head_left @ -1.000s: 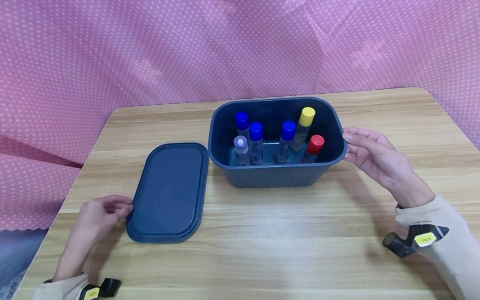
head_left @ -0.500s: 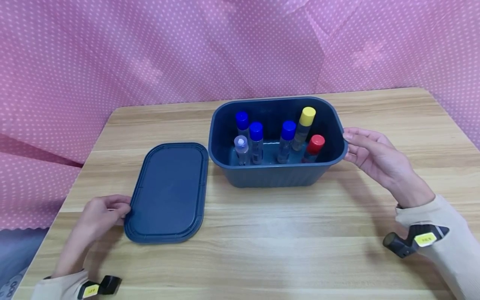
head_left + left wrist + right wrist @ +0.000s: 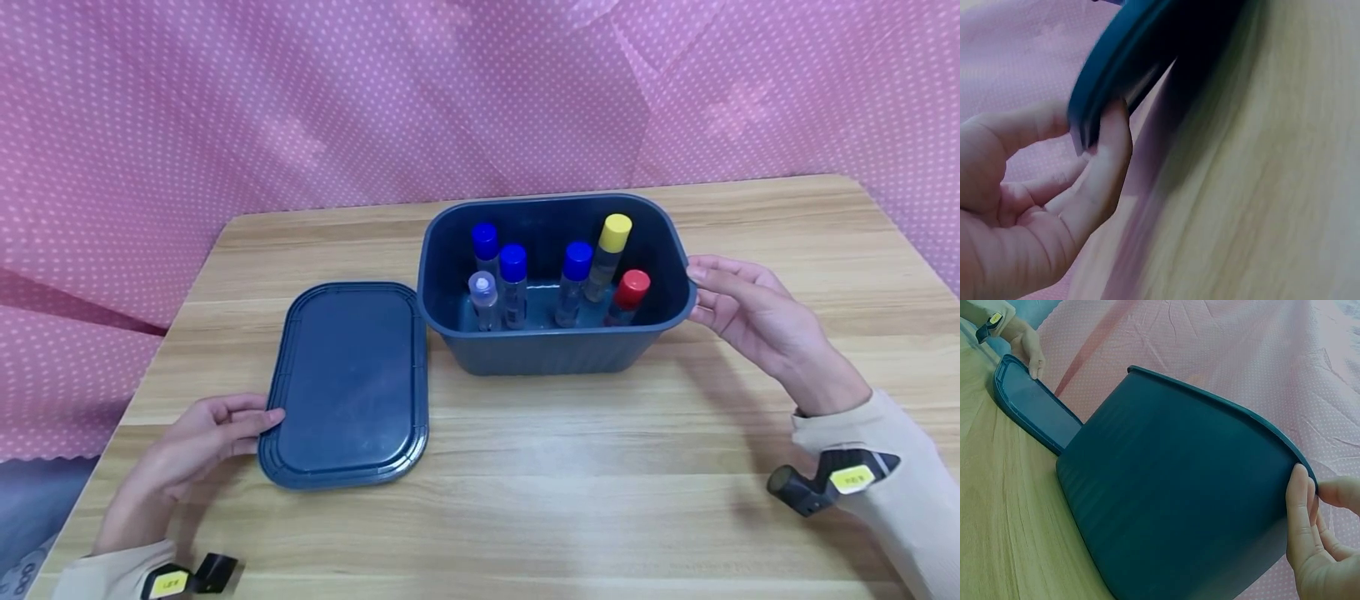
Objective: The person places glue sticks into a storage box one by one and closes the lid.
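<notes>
My left hand (image 3: 198, 442) pinches the outer edge of a dark blue plastic lid (image 3: 347, 383), thumb on top and fingers beneath. In the left wrist view the gripped edge of the lid (image 3: 1116, 69) is raised off the table. At its far end the lid reaches the left side of a dark blue bin (image 3: 543, 354). My right hand (image 3: 772, 321) pinches the bin's right rim between thumb and fingers. Inside the bin stand several small clear bottles, with blue caps (image 3: 513, 263), a yellow cap (image 3: 614, 233), a red cap (image 3: 632, 289) and a pale translucent top (image 3: 482, 287).
Everything rests on a wood-grain table (image 3: 562, 500). A pink dotted cloth (image 3: 420, 100) hangs behind and to the left of it. Each wrist wears a small black camera, such as the right wrist camera (image 3: 806, 490).
The lid has been lifted and tilted at its near edge, and it has shifted slightly right, toward the bin. My left thumb now lies on its top. The right hand and bin have stayed put.
</notes>
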The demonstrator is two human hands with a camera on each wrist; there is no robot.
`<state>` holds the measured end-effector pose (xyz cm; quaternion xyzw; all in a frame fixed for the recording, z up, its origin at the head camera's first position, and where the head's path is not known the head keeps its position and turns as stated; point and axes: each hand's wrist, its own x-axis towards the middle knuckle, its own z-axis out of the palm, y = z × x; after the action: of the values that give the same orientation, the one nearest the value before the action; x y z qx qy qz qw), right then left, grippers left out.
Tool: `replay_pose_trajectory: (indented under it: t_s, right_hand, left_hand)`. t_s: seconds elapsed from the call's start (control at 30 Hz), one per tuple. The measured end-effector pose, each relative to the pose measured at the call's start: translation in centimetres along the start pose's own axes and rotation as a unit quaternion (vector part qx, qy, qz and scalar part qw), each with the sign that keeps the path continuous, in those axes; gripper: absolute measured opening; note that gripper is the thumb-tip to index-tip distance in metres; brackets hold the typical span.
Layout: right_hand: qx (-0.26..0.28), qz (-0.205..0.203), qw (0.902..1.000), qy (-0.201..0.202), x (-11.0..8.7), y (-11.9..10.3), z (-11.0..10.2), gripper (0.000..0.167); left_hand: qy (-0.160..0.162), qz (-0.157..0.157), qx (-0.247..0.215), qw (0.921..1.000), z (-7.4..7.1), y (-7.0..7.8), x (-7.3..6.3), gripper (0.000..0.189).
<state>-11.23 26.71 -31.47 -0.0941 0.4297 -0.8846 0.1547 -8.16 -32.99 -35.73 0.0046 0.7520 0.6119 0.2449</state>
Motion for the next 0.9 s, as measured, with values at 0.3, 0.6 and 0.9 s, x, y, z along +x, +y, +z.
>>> replay_pose_trajectory:
  t_s: [0.3,0.6,0.9]
  right_hand:
    - [0.005,-0.001,1.0000,-0.005,0.00,0.04,0.00,0.030]
    - [-0.002,-0.001,1.0000,-0.003,-0.23,0.27,-0.21,0.029]
    - [-0.005,-0.007,0.9999,-0.009,-0.28,0.60,-0.37,0.029]
  left_hand:
    - [-0.135,0.055,-0.115,0.9826,-0.24,-0.63,0.53,0.034]
    - [-0.131,0.043,-0.098,0.9855,0.04,-0.29,0.88,0.034]
    - [-0.085,0.066,-0.108,0.9883,0.07,0.05,0.61,0.038]
